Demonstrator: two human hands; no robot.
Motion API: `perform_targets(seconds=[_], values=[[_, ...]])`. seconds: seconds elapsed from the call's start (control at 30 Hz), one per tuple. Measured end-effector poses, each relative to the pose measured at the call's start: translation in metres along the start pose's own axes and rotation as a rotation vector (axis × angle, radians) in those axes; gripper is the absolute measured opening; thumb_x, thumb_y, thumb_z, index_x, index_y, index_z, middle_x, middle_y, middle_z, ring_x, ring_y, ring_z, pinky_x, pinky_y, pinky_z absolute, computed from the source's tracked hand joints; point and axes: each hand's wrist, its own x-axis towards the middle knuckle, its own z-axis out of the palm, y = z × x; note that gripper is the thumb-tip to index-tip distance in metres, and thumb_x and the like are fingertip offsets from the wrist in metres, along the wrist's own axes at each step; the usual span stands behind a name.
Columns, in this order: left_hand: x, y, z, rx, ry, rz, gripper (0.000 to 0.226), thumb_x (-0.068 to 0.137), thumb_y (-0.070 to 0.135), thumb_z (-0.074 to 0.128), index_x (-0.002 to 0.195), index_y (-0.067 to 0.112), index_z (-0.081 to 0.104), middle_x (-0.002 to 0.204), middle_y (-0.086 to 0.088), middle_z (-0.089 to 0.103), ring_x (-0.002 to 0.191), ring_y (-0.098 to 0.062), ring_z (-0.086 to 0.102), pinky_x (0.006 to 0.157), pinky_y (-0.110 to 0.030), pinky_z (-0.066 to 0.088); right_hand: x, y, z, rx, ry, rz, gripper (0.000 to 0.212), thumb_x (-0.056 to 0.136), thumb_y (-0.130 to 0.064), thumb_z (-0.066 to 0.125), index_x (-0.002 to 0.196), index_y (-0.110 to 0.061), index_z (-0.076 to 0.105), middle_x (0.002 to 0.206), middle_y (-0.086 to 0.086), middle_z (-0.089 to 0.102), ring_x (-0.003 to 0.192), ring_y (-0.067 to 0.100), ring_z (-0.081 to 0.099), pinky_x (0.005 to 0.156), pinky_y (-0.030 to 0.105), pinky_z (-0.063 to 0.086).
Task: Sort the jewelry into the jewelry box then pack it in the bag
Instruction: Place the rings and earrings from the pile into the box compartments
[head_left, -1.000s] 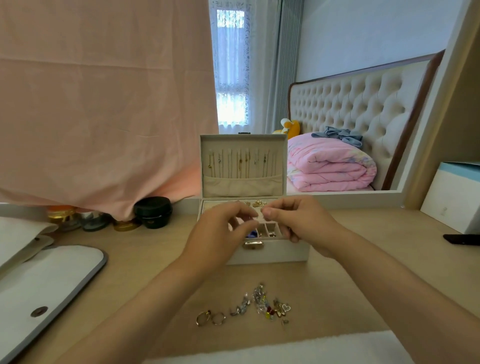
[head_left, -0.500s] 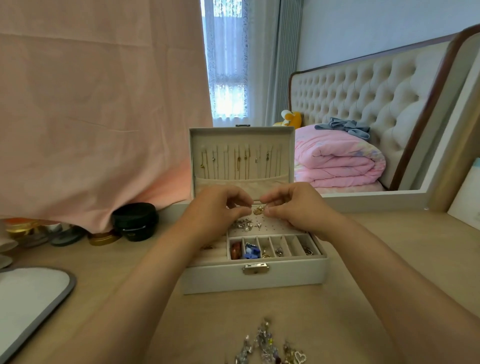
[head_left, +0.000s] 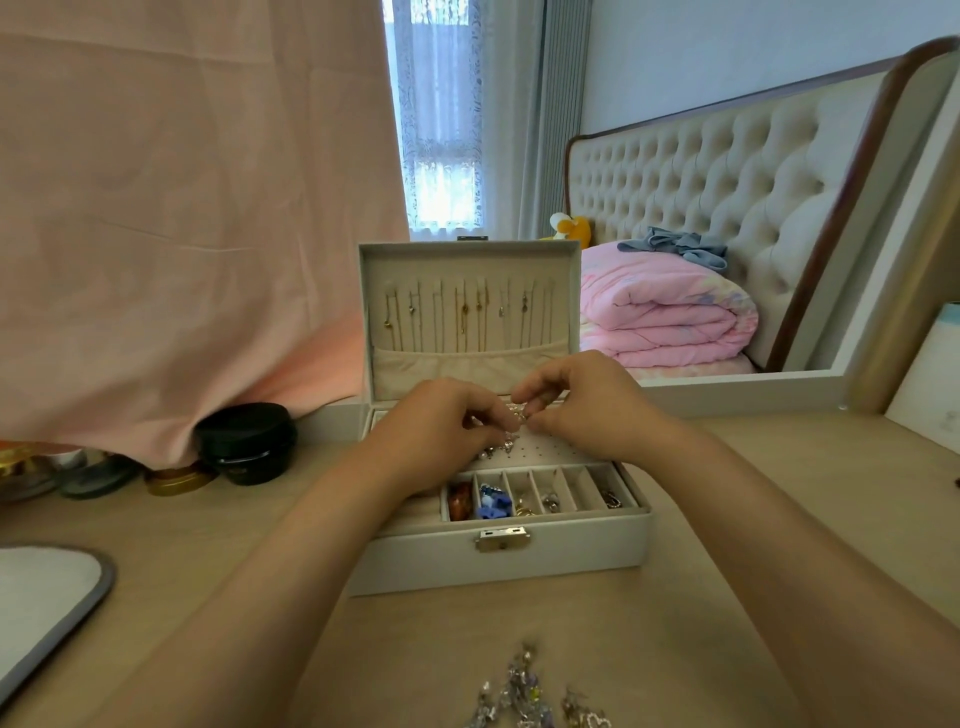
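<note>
Since your left hand (head_left: 441, 434) and right hand (head_left: 589, 408) both pinch one small silver piece (head_left: 517, 415) right over the jewelry box (head_left: 571, 553) — a two-sided grip — I'd guess you're lining it up with the holed panel (head_left: 553, 449) just below. More loose jewelry (head_left: 524, 696) waits on the tabletop (head_left: 208, 545).

The left hand (head_left: 441, 434) and right hand (head_left: 584, 408) are now farther back over the jewelry box's (head_left: 509, 564) perforated earring panel (head_left: 553, 449), no longer above its front compartments (head_left: 569, 491), together pinching a small silvery piece (head_left: 517, 414).

No readable text, labels, brands or numbers on any visible object
</note>
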Motion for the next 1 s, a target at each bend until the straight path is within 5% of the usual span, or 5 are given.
perform_targets(seconds=[0.33, 0.63, 1.0], values=[[-0.001, 0.0, -0.011, -0.234, 0.151, -0.002, 0.019, 0.089, 0.025, 0.074, 0.107, 0.03, 0.072, 0.09, 0.013, 0.073, 0.082, 0.004, 0.067, 0.071, -0.011, 0.05, -0.006, -0.013, -0.002, 0.343, 0.116, -0.015, 0.021, 0.078, -0.006, 0.084, 0.094, -0.017, 0.076, 0.077, -0.005, 0.075, 0.063, -0.005, 0.067, 0.06, 0.007, 0.048], [-0.002, 0.012, -0.008, -0.524, 0.244, -0.088, 0.016, 0.084, 0.027, 0.078, 0.1, 0.026, 0.075, 0.086, 0.01, 0.077, 0.079, -0.002, 0.071, 0.068, -0.017, 0.058, -0.005, -0.012, 0.0, 0.26, 0.242, -0.109, 0.011, 0.077, -0.022, 0.087, 0.085, -0.026, 0.08, 0.077, -0.01, 0.075, 0.063, -0.006, 0.062, 0.062, 0.009, 0.048], [-0.001, 0.013, -0.002, -0.391, 0.342, -0.036, 0.01, 0.085, 0.026, 0.079, 0.092, 0.03, 0.072, 0.081, 0.011, 0.074, 0.076, -0.007, 0.07, 0.066, -0.021, 0.06, -0.008, -0.017, -0.003, 0.436, 0.125, -0.016, 0.011, 0.085, -0.018, 0.08, 0.095, -0.015, 0.081, 0.064, -0.016, 0.071, 0.044, -0.002, 0.053, 0.05, 0.015, 0.044]])
